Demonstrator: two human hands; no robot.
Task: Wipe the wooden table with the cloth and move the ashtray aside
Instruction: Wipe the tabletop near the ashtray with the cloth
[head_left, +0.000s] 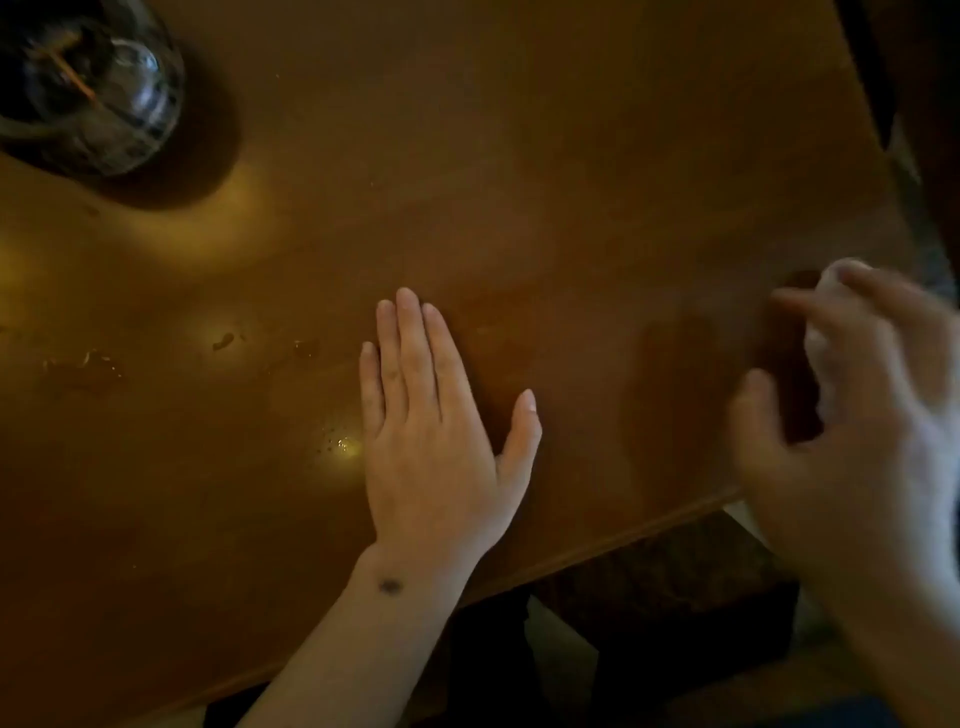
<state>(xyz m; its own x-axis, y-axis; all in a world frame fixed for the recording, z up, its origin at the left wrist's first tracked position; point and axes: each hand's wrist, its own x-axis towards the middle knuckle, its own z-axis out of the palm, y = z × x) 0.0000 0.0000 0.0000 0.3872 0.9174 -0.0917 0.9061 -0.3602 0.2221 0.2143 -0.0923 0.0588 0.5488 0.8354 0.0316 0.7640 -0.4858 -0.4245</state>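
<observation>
Wiping w/ cloth (831, 338) in our right grip (857, 415); left (431, 415) flat, open; ashtray (88, 83) at far-left corner could get knocked.

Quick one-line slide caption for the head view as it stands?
Left hand flat on the wooden table, blurred right hand holding a white cloth, glass ashtray at far left.

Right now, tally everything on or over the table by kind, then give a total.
Hands: 2, the left hand flat on the table, the right hand blurred, holding the cloth
Cloth: 1, white
Ashtray: 1, glass, far left corner
Total: 4
</observation>
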